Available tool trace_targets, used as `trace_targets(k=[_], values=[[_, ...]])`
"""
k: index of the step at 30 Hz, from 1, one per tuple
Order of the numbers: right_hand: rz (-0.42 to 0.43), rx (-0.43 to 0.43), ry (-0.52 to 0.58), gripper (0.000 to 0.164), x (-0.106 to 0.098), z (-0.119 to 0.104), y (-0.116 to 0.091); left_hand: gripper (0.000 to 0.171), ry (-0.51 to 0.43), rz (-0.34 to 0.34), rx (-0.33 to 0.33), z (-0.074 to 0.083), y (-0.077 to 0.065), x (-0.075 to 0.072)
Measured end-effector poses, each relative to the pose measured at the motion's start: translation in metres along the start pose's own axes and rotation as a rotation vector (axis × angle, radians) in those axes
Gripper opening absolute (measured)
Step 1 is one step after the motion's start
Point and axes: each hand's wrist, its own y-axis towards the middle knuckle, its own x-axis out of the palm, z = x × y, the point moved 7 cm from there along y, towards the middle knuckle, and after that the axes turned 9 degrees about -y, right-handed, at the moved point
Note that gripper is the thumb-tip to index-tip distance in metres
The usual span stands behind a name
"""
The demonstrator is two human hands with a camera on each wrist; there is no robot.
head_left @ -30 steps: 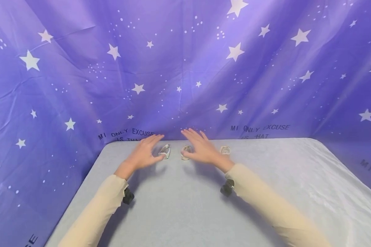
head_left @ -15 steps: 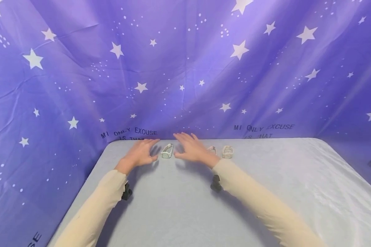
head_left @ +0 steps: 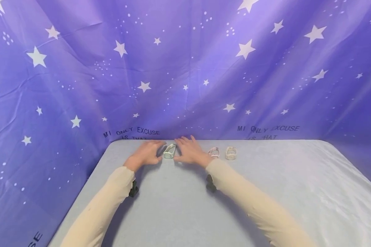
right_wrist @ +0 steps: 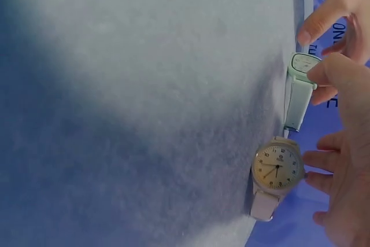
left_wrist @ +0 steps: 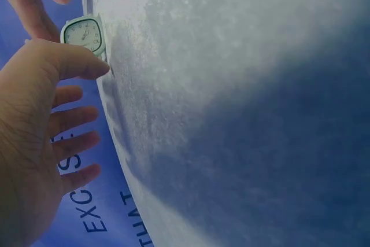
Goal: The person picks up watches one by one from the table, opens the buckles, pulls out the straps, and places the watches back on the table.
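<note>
A mint-green wristwatch [head_left: 169, 151], its strap looped, stands at the back of the table between my two hands. My left hand [head_left: 146, 153] is just left of it, thumb and fingers spread apart. On its other side is my right hand [head_left: 189, 151], fingers extended and thumb low. The right thumb [right_wrist: 332, 73] overlaps the mint watch's dial in the right wrist view. Near that hand's fingers there, a round-dial watch [right_wrist: 277, 167] with a pale strap appears; the hand hides it in the head view. In the left wrist view, the left thumb [left_wrist: 75, 62] overlaps the square dial's lower edge.
A pinkish watch [head_left: 214, 152] is partly covered by my right wrist, and a beige watch [head_left: 231, 153] stands farther right in the row. Grey cloth covers the table [head_left: 179, 206]. A purple star-print curtain [head_left: 185, 68] hangs right behind its back edge.
My right hand has moved left, covering the round-dial watch and uncovering the pinkish one. Both hands have drawn in closer around the mint watch, which has not clearly moved.
</note>
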Motion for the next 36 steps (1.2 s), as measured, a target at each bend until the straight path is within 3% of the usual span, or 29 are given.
trace_targets(k=[14,21,36], values=[[-0.083,0.008,0.001,0.085,0.015,0.000,0.005,0.066,-0.020,-0.082,-0.018,0.003,0.011,0.011],[-0.099,0.002,0.091,0.084,0.014,0.002,0.007,0.068,-0.077,-0.110,-0.046,-0.002,0.012,0.014],[-0.086,-0.008,0.143,0.078,0.014,0.004,0.016,0.066,-0.141,-0.114,-0.040,-0.005,0.014,0.011]])
